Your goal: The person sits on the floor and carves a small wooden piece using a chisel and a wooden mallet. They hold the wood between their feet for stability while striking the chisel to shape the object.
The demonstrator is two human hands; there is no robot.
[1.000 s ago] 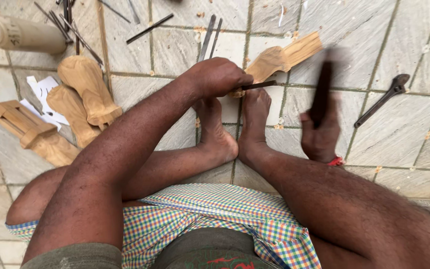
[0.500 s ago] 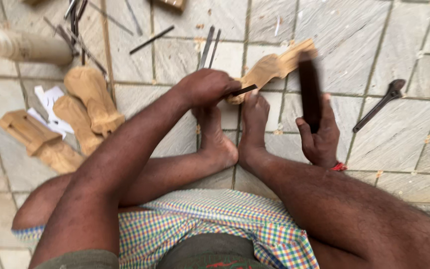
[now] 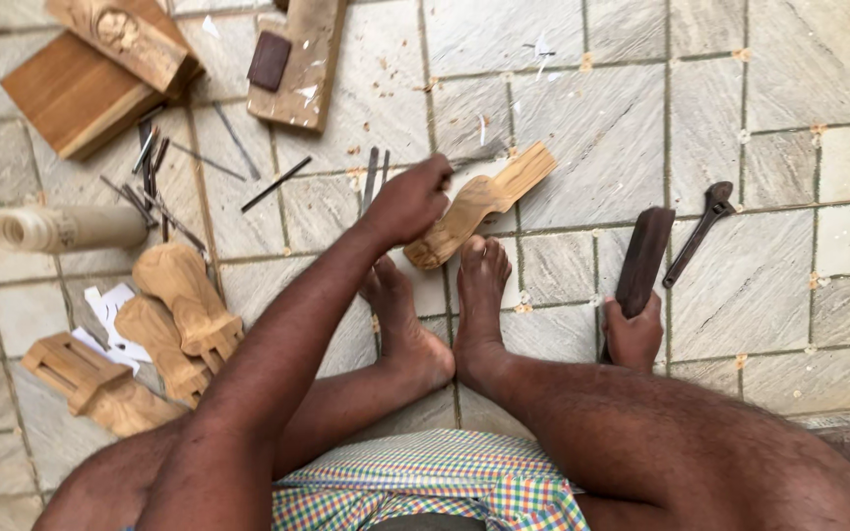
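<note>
Closed around a thin dark metal chisel (image 3: 472, 155), the left hand (image 3: 408, 202) sets its tip against the pale carved wooden piece (image 3: 479, 204), which lies on the grey tiled floor (image 3: 779, 88) touching the toes of both feet (image 3: 445, 315). The right hand (image 3: 634, 332) grips a dark wooden mallet block (image 3: 643, 258) standing on the tiles, where half a second ago it was raised blurred in the air. A dark metal wrench (image 3: 702, 228) lies just beside it. Carved wooden blanks (image 3: 174, 305) and loose chisels (image 3: 150, 187) crowd the left; open tiles stretch to the right.
</note>
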